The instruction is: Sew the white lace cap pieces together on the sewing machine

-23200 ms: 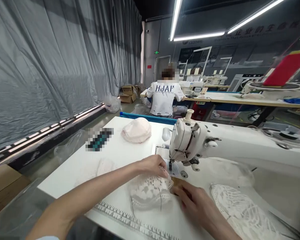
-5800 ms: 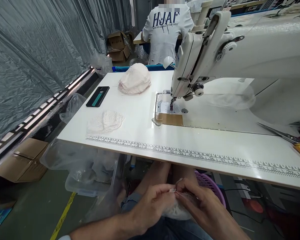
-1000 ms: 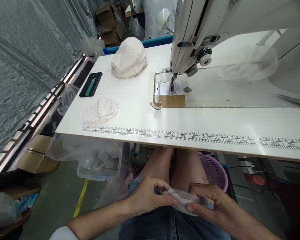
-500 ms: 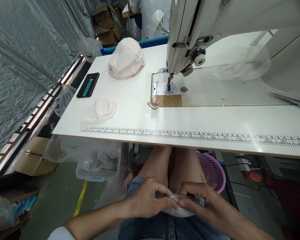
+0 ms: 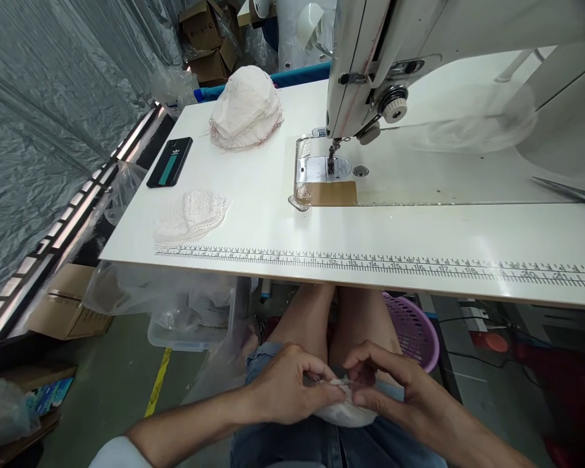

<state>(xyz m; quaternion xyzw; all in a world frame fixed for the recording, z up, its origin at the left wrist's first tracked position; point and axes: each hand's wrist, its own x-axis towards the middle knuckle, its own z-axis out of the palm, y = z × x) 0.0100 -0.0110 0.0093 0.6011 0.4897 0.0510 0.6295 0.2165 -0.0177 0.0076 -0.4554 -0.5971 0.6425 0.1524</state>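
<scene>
Above my lap, my left hand (image 5: 290,385) pinches a small white lace-edged fabric piece (image 5: 347,415) between thumb and fingers. From the other side, my right hand (image 5: 400,389) has its thumb and bent fingers at the edge of the same piece; the exact grip is partly hidden by the fingers. Part of the cloth hangs below both hands. On the table lies a similar white lace piece (image 5: 192,216), near the front left corner. Farther back sits a stack of cream fabric pieces (image 5: 247,109) with frayed edges.
A sewing machine (image 5: 365,71) stands on the white table (image 5: 263,224), which has a printed ruler along its front edge. A phone (image 5: 170,162) lies at the left, scissors (image 5: 568,190) at the right. Below are a purple basket (image 5: 412,331) and a clear plastic bin (image 5: 190,331).
My right fingers have lifted and opened slightly at the cloth's edge, and the cloth has shifted a little. My left hand stays nearly in place. The view has tilted slightly.
</scene>
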